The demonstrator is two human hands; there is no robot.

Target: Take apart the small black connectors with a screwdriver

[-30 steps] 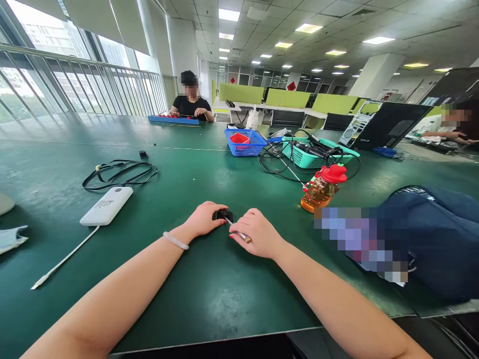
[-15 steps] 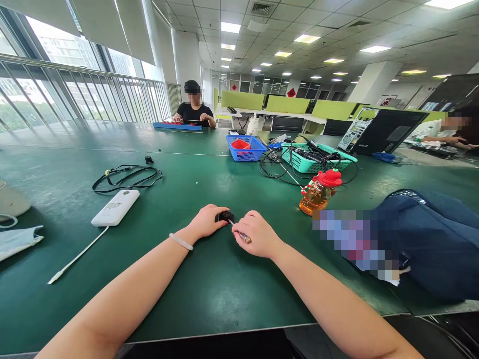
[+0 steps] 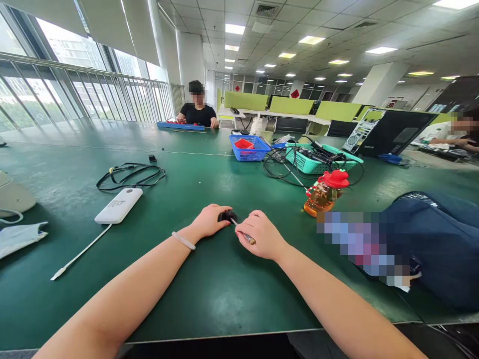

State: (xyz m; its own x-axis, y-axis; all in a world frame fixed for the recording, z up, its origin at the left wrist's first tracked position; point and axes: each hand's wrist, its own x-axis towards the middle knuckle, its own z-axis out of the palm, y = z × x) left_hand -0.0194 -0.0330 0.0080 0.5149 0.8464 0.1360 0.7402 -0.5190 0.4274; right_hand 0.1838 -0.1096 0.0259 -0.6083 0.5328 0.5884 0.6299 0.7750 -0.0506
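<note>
The left hand point(image 3: 208, 220) holds a small black hard-looking object point(image 3: 226, 216) on the dark green smooth table point(image 3: 224, 299); the right hand point(image 3: 261, 236) grips a slender metal-shafted tool with a brownish end point(image 3: 249, 239). The step in hand appears to be working the tool's tip at the object; contact cannot be confirmed. The next move likely calls for a firm left hold and controlled tip pressure.
</note>
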